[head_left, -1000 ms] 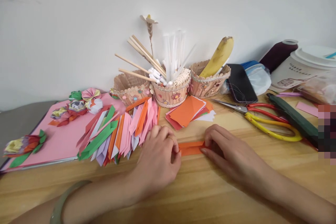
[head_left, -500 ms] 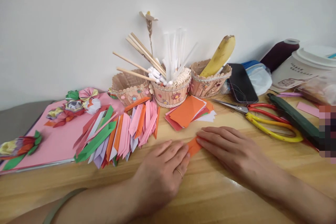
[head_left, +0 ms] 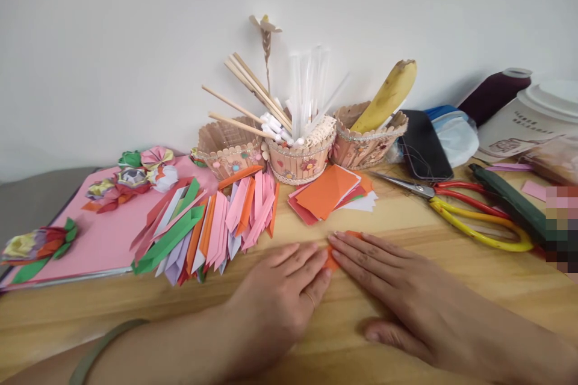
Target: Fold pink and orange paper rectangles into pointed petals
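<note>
A small orange paper piece (head_left: 332,260) lies on the wooden table between my hands, mostly covered by fingers. My left hand (head_left: 284,298) rests on its left end, fingers stretched forward and lying flat, with a ring on one finger. My right hand (head_left: 401,286) lies flat across the right part of the paper, fingers straight and thumb spread away toward me. How the paper is folded is hidden under the fingers. Just beyond are a stack of coloured paper pieces (head_left: 325,192), orange on top, and a row of folded paper strips (head_left: 212,222) in several colours.
Scissors (head_left: 478,210) with red and yellow handles lie at right, near a phone (head_left: 424,144) and a dark green roll (head_left: 510,198). A decorated stick basket (head_left: 298,162) holds straws and pens; another holds a banana (head_left: 386,96). Paper flowers (head_left: 130,177) sit on a pink folder (head_left: 108,234).
My right hand has slid left and flattened over the orange paper, its thumb now spread out. Less of the paper shows. My left hand stays on it.
</note>
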A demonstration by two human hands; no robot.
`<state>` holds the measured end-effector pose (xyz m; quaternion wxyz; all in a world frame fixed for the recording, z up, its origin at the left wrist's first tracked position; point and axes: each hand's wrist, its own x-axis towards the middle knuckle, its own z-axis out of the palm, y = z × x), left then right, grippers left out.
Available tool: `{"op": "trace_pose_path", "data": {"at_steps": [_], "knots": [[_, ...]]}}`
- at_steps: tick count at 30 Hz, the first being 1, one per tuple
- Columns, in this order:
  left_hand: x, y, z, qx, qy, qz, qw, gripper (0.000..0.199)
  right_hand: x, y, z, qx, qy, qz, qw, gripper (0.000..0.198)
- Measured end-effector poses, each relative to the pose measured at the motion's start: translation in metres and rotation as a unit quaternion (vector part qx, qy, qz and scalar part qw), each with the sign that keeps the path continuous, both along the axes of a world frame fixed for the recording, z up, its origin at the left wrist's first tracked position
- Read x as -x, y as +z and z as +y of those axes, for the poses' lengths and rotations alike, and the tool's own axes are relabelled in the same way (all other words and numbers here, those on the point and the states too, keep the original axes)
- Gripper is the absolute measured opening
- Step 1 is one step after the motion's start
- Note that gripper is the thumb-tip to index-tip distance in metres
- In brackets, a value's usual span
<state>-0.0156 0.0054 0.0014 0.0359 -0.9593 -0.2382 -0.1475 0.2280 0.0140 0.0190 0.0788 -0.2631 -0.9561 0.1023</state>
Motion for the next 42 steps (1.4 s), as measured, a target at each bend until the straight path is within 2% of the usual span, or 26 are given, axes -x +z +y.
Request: {"op": "trace_pose_path", "data": {"at_steps": [6,9,13,17,21,27,35,39,42], "knots": [[0.008,0.018,0.011,0.078,-0.031,0.047,0.995,0.036,-0.001,0.005,0.001,-0.002,0.015,-0.014,1.0,0.074],[0.01,0.02,0.014,0.101,-0.033,0.054,0.993,0.035,-0.003,0.006,0.001,0.003,0.018,-0.007,1.0,0.076],[0.011,0.015,0.017,0.123,-0.034,0.054,0.99,0.046,-0.003,0.007,0.001,0.021,0.012,0.006,1.0,0.074],[0.01,0.012,0.016,0.063,-0.034,0.036,0.997,0.037,-0.001,0.005,0.003,0.045,0.01,-0.001,0.999,0.072],[0.006,0.013,0.011,0.01,-0.022,0.024,0.999,0.031,-0.005,0.002,0.005,0.033,-0.003,-0.02,0.999,0.069],[0.006,0.016,0.01,-0.004,-0.032,0.025,0.999,0.027,-0.024,-0.006,0.011,-0.023,-0.036,-0.059,0.997,0.071],[0.006,0.014,0.01,-0.018,-0.036,0.012,0.999,0.027,-0.041,-0.011,0.018,-0.079,-0.057,-0.046,0.994,0.075],[0.006,0.013,0.01,-0.029,-0.036,0.02,0.999,0.025,-0.048,-0.007,0.026,-0.126,-0.061,-0.042,0.989,0.07],[0.006,0.013,0.011,-0.039,-0.034,0.02,0.998,0.026,-0.044,0.001,0.028,-0.16,-0.058,-0.021,0.985,0.057]]}}
